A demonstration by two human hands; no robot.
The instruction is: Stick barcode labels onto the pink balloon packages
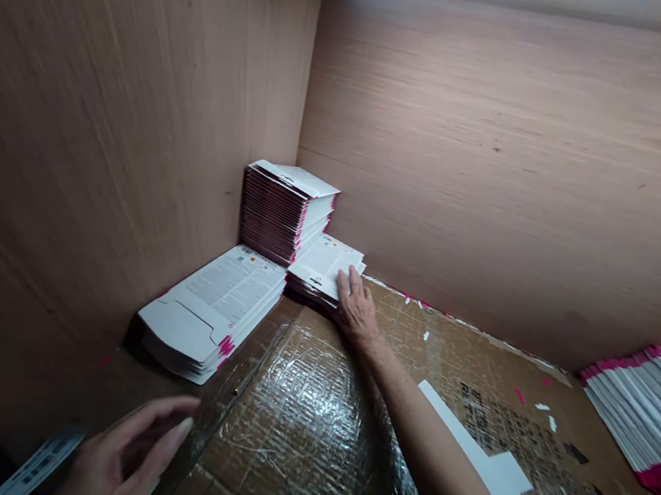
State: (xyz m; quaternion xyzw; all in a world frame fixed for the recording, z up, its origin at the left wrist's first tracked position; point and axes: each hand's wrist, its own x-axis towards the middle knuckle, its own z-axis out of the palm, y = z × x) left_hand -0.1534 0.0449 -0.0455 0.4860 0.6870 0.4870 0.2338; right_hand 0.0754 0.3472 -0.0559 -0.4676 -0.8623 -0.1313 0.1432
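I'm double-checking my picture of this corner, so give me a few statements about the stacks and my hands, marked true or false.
1. Your right hand touches the low stack beside the tall stack. True.
2. The tall stack stands at the far right. False: it is in the corner.
3. Your left hand grips the tall stack. False: it is well away from it.
4. The far-right stack shows pink edges. True.

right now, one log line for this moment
right hand: on low carton stack | left hand: raised, fingers curled | tall stack: in corner
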